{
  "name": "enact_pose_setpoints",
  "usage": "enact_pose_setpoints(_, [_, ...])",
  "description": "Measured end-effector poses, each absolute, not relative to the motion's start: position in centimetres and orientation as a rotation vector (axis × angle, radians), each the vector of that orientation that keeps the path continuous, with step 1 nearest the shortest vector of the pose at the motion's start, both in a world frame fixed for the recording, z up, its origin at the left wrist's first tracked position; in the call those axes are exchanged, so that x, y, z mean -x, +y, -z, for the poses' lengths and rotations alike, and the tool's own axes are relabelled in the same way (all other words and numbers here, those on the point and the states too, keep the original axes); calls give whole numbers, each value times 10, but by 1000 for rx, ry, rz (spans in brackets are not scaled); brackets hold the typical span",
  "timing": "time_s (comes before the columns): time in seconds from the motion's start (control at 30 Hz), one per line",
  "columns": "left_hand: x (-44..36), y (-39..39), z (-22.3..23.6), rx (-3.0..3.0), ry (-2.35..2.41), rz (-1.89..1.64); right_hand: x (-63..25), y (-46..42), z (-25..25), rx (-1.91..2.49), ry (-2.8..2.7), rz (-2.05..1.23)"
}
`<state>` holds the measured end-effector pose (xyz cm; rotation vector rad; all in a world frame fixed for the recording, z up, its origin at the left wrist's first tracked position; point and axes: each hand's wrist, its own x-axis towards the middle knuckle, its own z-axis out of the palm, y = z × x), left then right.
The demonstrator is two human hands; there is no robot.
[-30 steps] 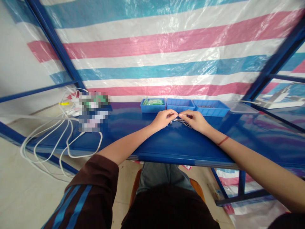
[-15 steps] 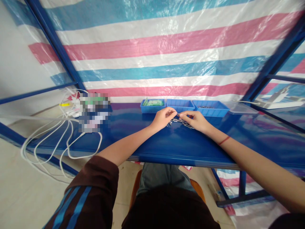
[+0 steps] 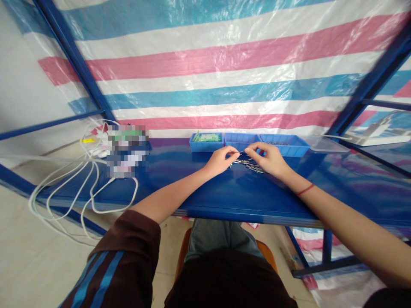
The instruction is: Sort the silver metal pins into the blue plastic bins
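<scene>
My left hand [image 3: 222, 160] and my right hand [image 3: 267, 159] face each other over the blue table [image 3: 231, 192], fingertips a short gap apart. Between them runs a thin metal rod-like piece [image 3: 241, 152], pinched at one end by the left thumb and forefinger and at the other by the right. Its exact kind is too small to make out. Just below the fingers lies a loose pile of slim, shiny metal pieces [image 3: 252, 164], partly covered by my right hand.
Behind my hands stand three blue bins: the left bin [image 3: 207, 146] has green packets, the middle bin [image 3: 242, 137] is partly hidden, the right bin [image 3: 293, 149] holds small metal pieces. A clear lid [image 3: 327, 145] lies to the right. White cables [image 3: 93, 184] loop at the left.
My right hand has moved slightly right, away from the left. More of the thin metal piece shows between the fingertips. My left hand has barely shifted.
</scene>
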<state>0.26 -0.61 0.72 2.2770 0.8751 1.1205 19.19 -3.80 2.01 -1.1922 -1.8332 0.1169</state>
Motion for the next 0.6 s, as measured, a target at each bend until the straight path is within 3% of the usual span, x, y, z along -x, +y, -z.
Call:
enact_pose_setpoints(0.3, [7,-10,-10,-2717,1101,-514,-271,-21,-35,1681,-1446,443])
enact_pose_setpoints(0.43, [7,-11,-9,-2677,1103,-326,-288,-19,-26,1937,-1292,507])
enact_pose_setpoints(0.53, [6,-9,-8,-2677,1091,-333,-279,-19,-26,1834,-1429,574])
enact_pose_setpoints(0.6, [6,-8,-7,-2684,1088,-341,-266,-21,-27,1739,-1649,446])
